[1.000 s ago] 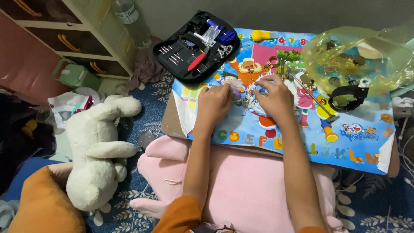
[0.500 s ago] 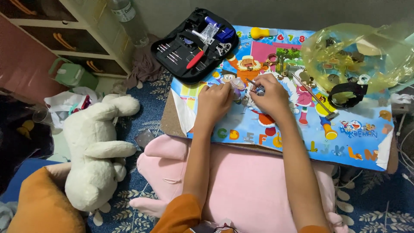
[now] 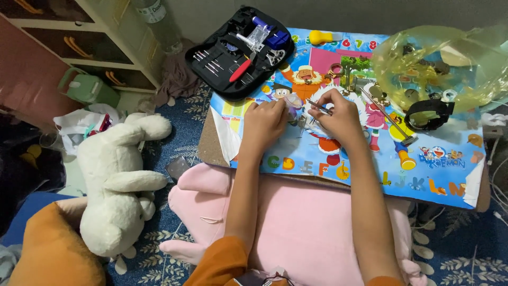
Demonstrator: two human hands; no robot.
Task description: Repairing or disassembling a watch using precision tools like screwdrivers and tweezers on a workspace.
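Working over a colourful cartoon poster (image 3: 338,175) spread on a low board, the person has both hands close together at its upper middle. The left hand (image 3: 263,123) is curled, fingers closed on a small round part with a pale, purplish look (image 3: 292,100) — too small to name surely; it may be a watch case. The right hand (image 3: 338,117) is closed in a pinch on thin metal tweezers (image 3: 319,107), whose long axis runs from the hand up and to the left, tips toward the small part and just beside it.

By my reading this is a fine-handling step: one hand steadies the piece while the other brings the tip in. The next move would call for a still left hand and a short, slow tip movement — the piece is tiny and could slip or flick away.

Around them: an open black tool case (image 3: 238,50) with a red-handled tool (image 3: 239,70) at the poster's top left, a crumpled yellow plastic bag (image 3: 444,63) at the top right, a black watch strap (image 3: 428,114) below it, and a long thin tool with a yellow handle (image 3: 394,132). A pink plush cushion (image 3: 307,228) lies under the forearms, a white plush rabbit (image 3: 116,180) well off to the left.
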